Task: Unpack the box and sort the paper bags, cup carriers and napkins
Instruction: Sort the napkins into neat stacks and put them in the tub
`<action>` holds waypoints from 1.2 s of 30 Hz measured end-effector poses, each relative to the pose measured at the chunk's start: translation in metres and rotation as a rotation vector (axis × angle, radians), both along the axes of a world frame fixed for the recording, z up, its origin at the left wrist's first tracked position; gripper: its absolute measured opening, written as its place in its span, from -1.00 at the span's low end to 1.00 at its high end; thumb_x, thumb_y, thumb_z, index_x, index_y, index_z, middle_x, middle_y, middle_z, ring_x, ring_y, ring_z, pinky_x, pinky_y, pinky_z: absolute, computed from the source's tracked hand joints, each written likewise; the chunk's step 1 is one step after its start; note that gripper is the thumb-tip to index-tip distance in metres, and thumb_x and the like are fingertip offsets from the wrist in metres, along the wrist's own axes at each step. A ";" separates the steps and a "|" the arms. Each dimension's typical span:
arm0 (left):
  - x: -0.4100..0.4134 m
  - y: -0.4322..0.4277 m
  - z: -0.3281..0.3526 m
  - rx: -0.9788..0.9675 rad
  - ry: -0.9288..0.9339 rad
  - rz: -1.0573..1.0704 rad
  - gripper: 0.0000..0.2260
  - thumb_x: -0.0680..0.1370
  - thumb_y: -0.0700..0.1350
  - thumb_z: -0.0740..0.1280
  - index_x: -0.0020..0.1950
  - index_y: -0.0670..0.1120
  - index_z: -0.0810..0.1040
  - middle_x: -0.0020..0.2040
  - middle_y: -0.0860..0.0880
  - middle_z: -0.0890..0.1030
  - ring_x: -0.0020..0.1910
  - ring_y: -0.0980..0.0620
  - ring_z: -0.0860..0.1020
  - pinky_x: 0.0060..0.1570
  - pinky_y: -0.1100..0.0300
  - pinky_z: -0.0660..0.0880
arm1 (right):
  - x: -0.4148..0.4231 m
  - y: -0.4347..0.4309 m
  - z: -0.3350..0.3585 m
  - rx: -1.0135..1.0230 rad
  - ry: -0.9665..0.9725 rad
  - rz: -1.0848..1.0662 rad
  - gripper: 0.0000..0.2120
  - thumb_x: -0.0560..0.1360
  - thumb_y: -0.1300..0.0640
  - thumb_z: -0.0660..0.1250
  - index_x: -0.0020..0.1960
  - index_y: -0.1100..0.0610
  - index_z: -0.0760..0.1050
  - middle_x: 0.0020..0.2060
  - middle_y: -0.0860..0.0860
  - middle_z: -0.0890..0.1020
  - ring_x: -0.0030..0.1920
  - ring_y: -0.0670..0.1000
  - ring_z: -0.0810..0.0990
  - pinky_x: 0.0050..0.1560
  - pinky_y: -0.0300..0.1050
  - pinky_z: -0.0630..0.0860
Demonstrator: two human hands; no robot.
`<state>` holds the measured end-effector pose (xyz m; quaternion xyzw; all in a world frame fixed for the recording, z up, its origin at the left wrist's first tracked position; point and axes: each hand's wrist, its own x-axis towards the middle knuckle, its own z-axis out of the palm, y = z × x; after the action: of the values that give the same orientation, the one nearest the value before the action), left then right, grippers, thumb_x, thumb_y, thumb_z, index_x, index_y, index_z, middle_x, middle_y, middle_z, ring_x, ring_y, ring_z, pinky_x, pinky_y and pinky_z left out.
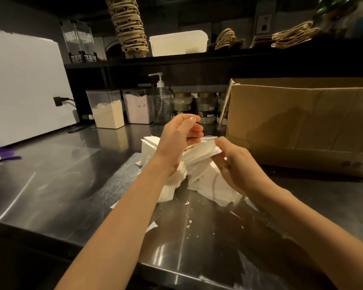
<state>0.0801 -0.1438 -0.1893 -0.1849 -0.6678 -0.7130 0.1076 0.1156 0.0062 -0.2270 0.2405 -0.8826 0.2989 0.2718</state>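
Note:
A loose heap of white napkins (203, 181) lies on the steel counter (61, 185) in the middle of the view. My right hand (237, 166) pinches the end of a small stack of napkins (201, 152) lifted above the heap. My left hand (178, 139) hovers over the stack's other end with its fingers loosely bent; whether they grip the stack is hidden. The open cardboard box (302, 126) stands at the right. Stacked cup carriers (128, 24) and brown paper bags with twisted handles (291, 36) sit on the upper shelf.
Two clear tubs of powder (109, 109), a pump bottle (161, 99) and several jars (205, 107) line the back of the counter. A white appliance (23, 84) fills the left. A white lidded bin (178, 43) is on the shelf. Paper scraps and crumbs dot the counter.

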 end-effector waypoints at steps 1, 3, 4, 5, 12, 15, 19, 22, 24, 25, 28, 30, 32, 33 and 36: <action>0.001 0.000 0.000 0.006 -0.006 -0.010 -0.83 0.65 -0.15 0.18 0.03 -0.10 0.57 -0.16 -0.06 0.61 -0.14 0.03 0.60 -0.03 0.12 0.57 | 0.001 0.002 0.003 -0.050 0.002 -0.006 -0.90 0.60 0.19 0.20 0.10 0.13 0.44 -0.10 -0.11 0.53 -0.15 -0.12 0.52 -0.24 -0.46 0.39; 0.003 0.001 0.001 0.001 -0.004 -0.044 -0.80 0.66 -0.10 0.16 0.05 -0.09 0.57 -0.11 -0.06 0.62 -0.09 0.03 0.60 0.05 0.08 0.54 | 0.002 0.003 0.007 -0.193 -0.027 -0.010 -0.90 0.62 0.11 0.14 0.06 0.09 0.41 -0.18 -0.17 0.52 -0.20 -0.14 0.52 -0.25 -0.37 0.45; 0.004 0.002 0.001 0.005 -0.010 -0.071 -0.78 0.67 -0.07 0.14 0.05 -0.08 0.57 -0.08 -0.06 0.62 -0.06 0.03 0.59 0.07 0.07 0.53 | 0.002 0.004 0.010 -0.254 -0.042 -0.011 -0.89 0.63 0.08 0.13 0.07 0.07 0.40 -0.18 -0.19 0.52 -0.20 -0.14 0.53 -0.23 -0.34 0.47; 0.006 0.002 0.001 0.019 -0.025 -0.101 -0.75 0.67 -0.04 0.12 0.04 -0.07 0.57 -0.07 -0.05 0.62 -0.04 0.02 0.59 0.08 0.07 0.52 | 0.002 0.004 0.011 -0.307 -0.053 -0.013 -0.89 0.63 0.08 0.12 0.09 0.05 0.40 -0.17 -0.20 0.53 -0.20 -0.14 0.54 -0.22 -0.31 0.49; 0.012 0.003 0.001 -0.132 -0.093 -0.331 -0.61 0.49 0.25 0.20 0.14 0.03 0.53 -0.01 -0.07 0.66 -0.01 -0.04 0.65 0.01 0.12 0.59 | 0.006 0.005 0.020 -0.673 -0.217 0.002 -0.85 0.61 0.05 0.18 0.05 0.10 0.47 -0.14 -0.02 0.61 -0.39 -0.14 0.53 -0.36 -0.34 0.49; 0.013 0.004 0.000 -0.211 -0.071 -0.358 -0.81 0.54 0.00 0.32 0.13 0.06 0.48 0.00 0.02 0.64 -0.05 0.11 0.66 -0.08 0.20 0.61 | 0.007 0.004 0.022 -0.743 -0.237 0.030 -0.87 0.59 0.04 0.21 0.00 0.08 0.48 -0.14 0.01 0.63 -0.35 -0.06 0.56 -0.34 -0.30 0.53; 0.009 0.002 -0.001 -0.161 -0.102 -0.371 -0.76 0.54 -0.15 0.37 0.15 0.08 0.46 -0.02 0.05 0.63 -0.10 0.17 0.67 -0.16 0.24 0.60 | 0.007 0.003 0.022 -0.767 -0.208 0.010 -0.90 0.58 0.03 0.24 -0.05 0.04 0.48 -0.20 -0.01 0.62 -0.36 -0.07 0.58 -0.32 -0.29 0.57; 0.007 0.002 -0.002 -0.186 -0.129 -0.373 -0.76 0.52 -0.14 0.39 0.15 0.06 0.47 -0.05 0.07 0.64 -0.16 0.21 0.66 -0.22 0.29 0.59 | 0.006 0.004 0.023 -0.801 -0.182 -0.006 -0.90 0.58 0.04 0.24 -0.05 0.05 0.47 -0.21 -0.02 0.61 -0.39 -0.12 0.57 -0.31 -0.30 0.57; 0.008 0.000 -0.003 -0.220 -0.153 -0.388 -0.81 0.53 -0.14 0.38 0.12 0.02 0.50 -0.12 0.09 0.69 -0.15 0.18 0.67 -0.20 0.25 0.60 | 0.006 0.005 0.023 -0.826 -0.173 -0.025 -0.90 0.58 0.04 0.24 -0.03 0.06 0.46 -0.20 -0.02 0.60 -0.41 -0.18 0.56 -0.36 -0.36 0.53; 0.009 -0.001 -0.003 -0.237 -0.162 -0.401 -0.83 0.54 -0.14 0.38 0.11 0.00 0.52 -0.13 0.08 0.70 -0.12 0.14 0.68 -0.15 0.21 0.62 | 0.006 0.005 0.024 -0.840 -0.173 -0.030 -0.89 0.57 0.04 0.24 0.00 0.07 0.46 -0.19 -0.02 0.59 -0.42 -0.20 0.56 -0.37 -0.37 0.52; 0.012 -0.002 -0.002 -0.281 -0.164 -0.390 -0.81 0.56 -0.16 0.36 0.17 -0.07 0.55 0.02 -0.04 0.68 0.02 0.02 0.66 0.02 0.08 0.62 | 0.007 0.006 0.025 -0.857 -0.203 -0.010 -0.91 0.56 0.02 0.25 0.02 0.03 0.44 -0.13 -0.03 0.61 -0.40 -0.20 0.58 -0.34 -0.33 0.54; 0.014 -0.002 -0.002 -0.298 -0.176 -0.379 -0.75 0.56 -0.16 0.35 0.24 -0.11 0.53 0.12 -0.12 0.65 0.11 -0.05 0.63 0.13 -0.01 0.58 | 0.009 0.007 0.027 -0.847 -0.221 0.014 -0.91 0.55 0.02 0.27 0.01 0.02 0.45 -0.11 -0.01 0.63 -0.43 -0.18 0.56 -0.37 -0.32 0.53; 0.013 -0.001 -0.002 -0.309 -0.195 -0.397 -0.73 0.56 -0.14 0.36 0.25 -0.09 0.51 0.16 -0.13 0.63 0.15 -0.09 0.61 0.16 -0.08 0.56 | 0.010 0.008 0.027 -0.845 -0.220 0.031 -0.90 0.55 0.03 0.28 0.02 0.03 0.46 -0.10 0.00 0.65 -0.44 -0.16 0.56 -0.38 -0.30 0.53; 0.013 -0.001 -0.002 -0.311 -0.201 -0.413 -0.75 0.55 -0.14 0.36 0.23 -0.05 0.52 0.13 -0.10 0.64 0.14 -0.08 0.62 0.14 -0.07 0.57 | 0.011 0.009 0.028 -0.854 -0.224 0.038 -0.91 0.55 0.04 0.28 0.02 0.03 0.47 -0.09 0.00 0.65 -0.41 -0.13 0.58 -0.36 -0.28 0.55; 0.011 0.000 -0.004 -0.343 -0.200 -0.413 -0.80 0.53 -0.16 0.38 0.13 0.02 0.51 0.02 0.00 0.66 0.03 0.01 0.65 0.00 0.09 0.62 | 0.012 0.008 0.029 -0.888 -0.266 0.066 -0.93 0.56 0.04 0.27 0.04 -0.02 0.47 -0.08 -0.03 0.64 -0.40 -0.10 0.57 -0.32 -0.24 0.55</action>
<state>0.0912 -0.1442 -0.1928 -0.2612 -0.7341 -0.6111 -0.1389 0.1281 0.0138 -0.1979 0.0883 -0.6882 0.6847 0.2232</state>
